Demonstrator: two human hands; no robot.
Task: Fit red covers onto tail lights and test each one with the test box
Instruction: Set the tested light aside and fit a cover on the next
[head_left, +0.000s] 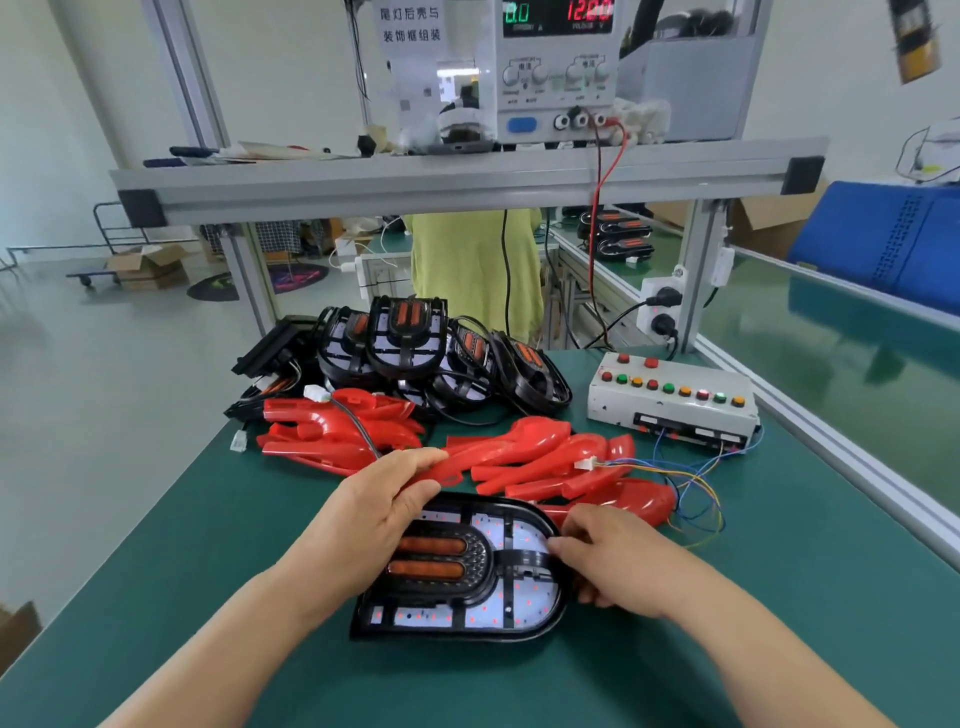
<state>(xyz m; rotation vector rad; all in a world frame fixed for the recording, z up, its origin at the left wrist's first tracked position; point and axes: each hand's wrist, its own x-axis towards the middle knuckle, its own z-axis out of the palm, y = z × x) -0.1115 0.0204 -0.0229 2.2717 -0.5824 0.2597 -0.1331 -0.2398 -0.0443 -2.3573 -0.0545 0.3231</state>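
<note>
Your two forearms come in from the bottom edge and meet at a tail light (467, 603) lying face up on the green mat (208, 571) between your hands. Its long axis runs left to right across you, tipped a little. The rounded end points towards your right hand and the squared-off end sits near your left wrist. The two amber bars in its centre lie along the same axis, on the side of your left hand.

Your left hand (376, 519) is curled over the lamp's far left corner. Its forefinger and thumb pinch the end of a red cover (462, 464), which stretches away to the right just beyond the lamp's far rim. Whether that cover touches the rim can't be told. Your right hand (618, 564) grips the rounded end, thumb on the top face and fingers wrapped round the outside of the rim.

Beyond your left hand lie loose red covers (322, 436), and behind them a heap of black tail lights (410, 343) with their cables. Beyond your right hand is a second pile of covers (540, 447) with a white connector (586, 464) on top. Its coloured wires loop back to the test box (670, 402), which stands well beyond and to the right of your right hand, with a row of coloured buttons on its top. High above both hands, on the shelf, a power supply (558, 67) shows lit green and red digits.
</note>
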